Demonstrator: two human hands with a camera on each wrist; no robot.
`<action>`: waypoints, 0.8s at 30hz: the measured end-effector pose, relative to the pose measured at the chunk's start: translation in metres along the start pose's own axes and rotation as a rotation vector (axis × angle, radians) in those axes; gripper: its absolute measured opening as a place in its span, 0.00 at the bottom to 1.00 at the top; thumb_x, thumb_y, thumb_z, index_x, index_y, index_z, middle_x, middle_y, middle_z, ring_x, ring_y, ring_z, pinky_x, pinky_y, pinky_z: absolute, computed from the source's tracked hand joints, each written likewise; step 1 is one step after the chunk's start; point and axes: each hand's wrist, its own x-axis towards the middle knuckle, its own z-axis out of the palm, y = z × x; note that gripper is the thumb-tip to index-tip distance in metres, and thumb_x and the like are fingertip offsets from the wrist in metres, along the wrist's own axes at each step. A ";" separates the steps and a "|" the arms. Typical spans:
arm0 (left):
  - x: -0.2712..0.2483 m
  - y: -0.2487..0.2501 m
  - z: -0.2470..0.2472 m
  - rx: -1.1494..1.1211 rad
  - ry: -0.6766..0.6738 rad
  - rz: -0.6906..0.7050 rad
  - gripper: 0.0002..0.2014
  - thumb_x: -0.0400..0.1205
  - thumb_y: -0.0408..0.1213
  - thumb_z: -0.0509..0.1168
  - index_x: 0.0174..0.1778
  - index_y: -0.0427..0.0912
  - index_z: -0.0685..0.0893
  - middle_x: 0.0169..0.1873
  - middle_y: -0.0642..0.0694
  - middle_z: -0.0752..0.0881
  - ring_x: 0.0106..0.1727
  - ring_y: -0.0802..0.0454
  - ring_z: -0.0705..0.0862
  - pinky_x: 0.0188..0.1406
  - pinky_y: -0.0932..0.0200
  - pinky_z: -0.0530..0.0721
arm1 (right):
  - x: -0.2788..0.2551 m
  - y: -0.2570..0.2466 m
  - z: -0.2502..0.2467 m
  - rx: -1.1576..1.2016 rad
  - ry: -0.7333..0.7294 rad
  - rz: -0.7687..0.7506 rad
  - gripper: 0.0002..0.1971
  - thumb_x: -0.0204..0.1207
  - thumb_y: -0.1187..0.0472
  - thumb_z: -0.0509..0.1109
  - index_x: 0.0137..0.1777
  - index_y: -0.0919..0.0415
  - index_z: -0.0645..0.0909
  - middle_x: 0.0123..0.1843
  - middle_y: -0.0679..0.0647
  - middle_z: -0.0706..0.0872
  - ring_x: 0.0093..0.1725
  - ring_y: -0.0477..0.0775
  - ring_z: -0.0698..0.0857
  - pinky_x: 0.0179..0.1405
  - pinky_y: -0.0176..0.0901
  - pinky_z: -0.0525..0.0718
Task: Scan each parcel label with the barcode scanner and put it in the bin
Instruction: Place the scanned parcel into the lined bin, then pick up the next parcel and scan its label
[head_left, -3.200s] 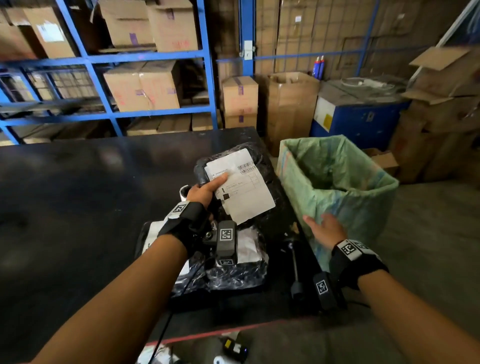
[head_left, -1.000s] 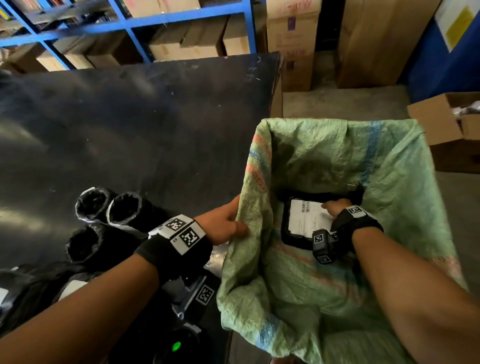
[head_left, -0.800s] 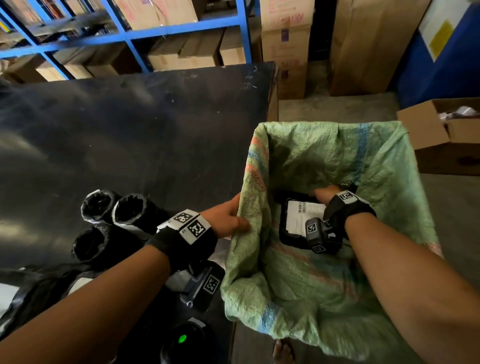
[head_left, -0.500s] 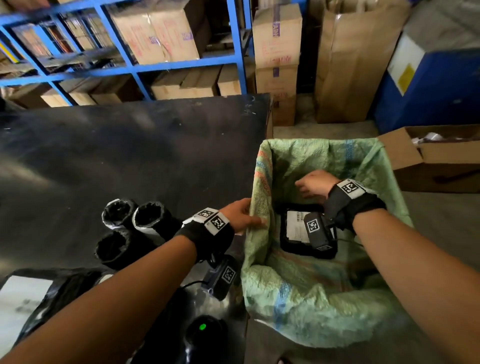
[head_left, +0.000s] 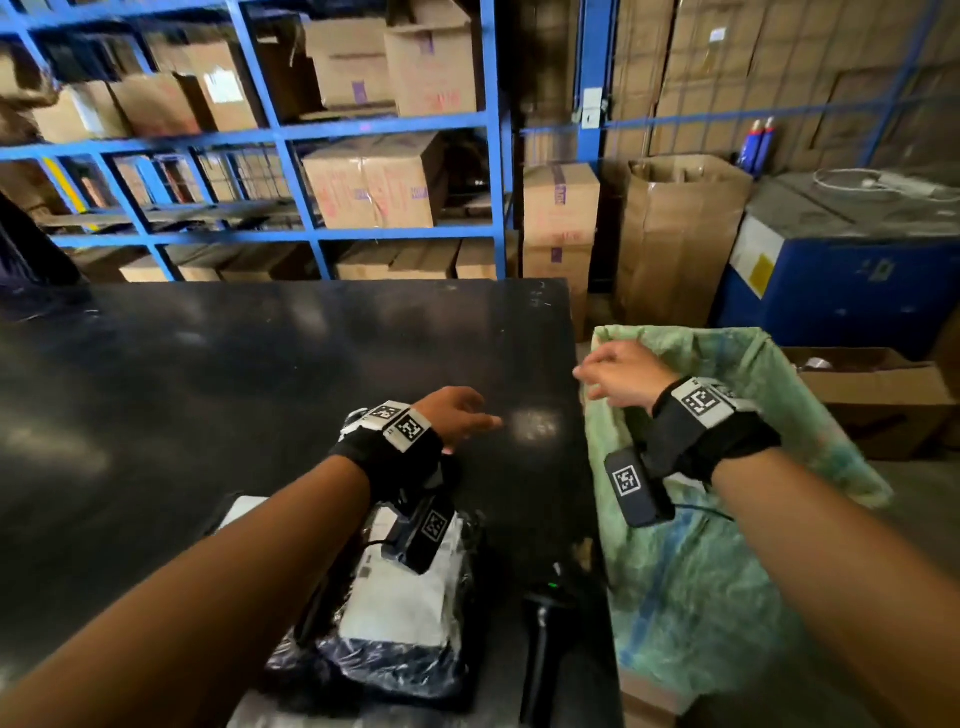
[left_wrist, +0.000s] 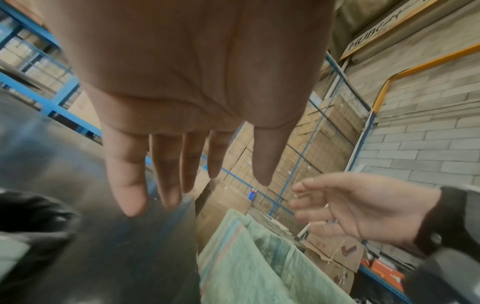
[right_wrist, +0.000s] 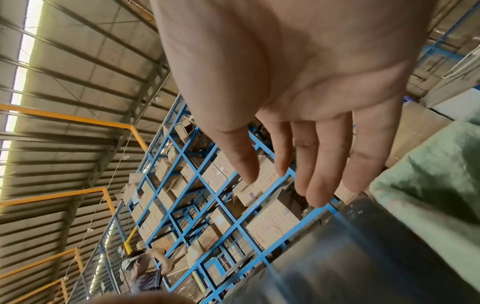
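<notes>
**Both hands empty over the table edge**

Broadly, the black table (head_left: 218, 395) fills the left of the head view, with the green woven bin (head_left: 727, 571) standing against its right edge. A black-wrapped parcel (head_left: 400, 613), its white label face up, lies on the table's near side beneath the left forearm. Just right of it rests the barcode scanner (head_left: 545, 639), a green light lit. The left hand (head_left: 452, 415) hovers above the table, fingers straight and slightly spread, holding nothing. The right hand (head_left: 618, 379) hangs over the bin's near-left rim, fingers loosely extended, empty.
</notes>
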 end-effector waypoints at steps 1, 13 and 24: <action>-0.013 -0.016 -0.013 0.009 0.026 0.002 0.23 0.80 0.40 0.69 0.69 0.32 0.78 0.56 0.32 0.86 0.47 0.49 0.81 0.36 0.59 0.80 | -0.011 -0.002 0.018 -0.011 -0.001 0.013 0.05 0.76 0.58 0.71 0.44 0.58 0.80 0.45 0.58 0.86 0.38 0.51 0.86 0.36 0.41 0.79; -0.128 -0.197 -0.122 0.126 0.331 -0.350 0.25 0.72 0.50 0.76 0.57 0.34 0.82 0.57 0.36 0.86 0.55 0.37 0.83 0.47 0.55 0.76 | -0.098 0.075 0.126 -0.401 -0.029 0.447 0.31 0.73 0.41 0.71 0.68 0.65 0.77 0.68 0.62 0.81 0.70 0.64 0.79 0.60 0.45 0.80; -0.150 -0.228 -0.086 -0.114 0.284 -0.520 0.36 0.74 0.54 0.73 0.67 0.26 0.79 0.61 0.31 0.83 0.47 0.40 0.78 0.47 0.54 0.74 | -0.140 0.116 0.153 -0.366 -0.115 0.562 0.38 0.67 0.36 0.73 0.69 0.65 0.78 0.67 0.61 0.83 0.56 0.61 0.84 0.55 0.46 0.82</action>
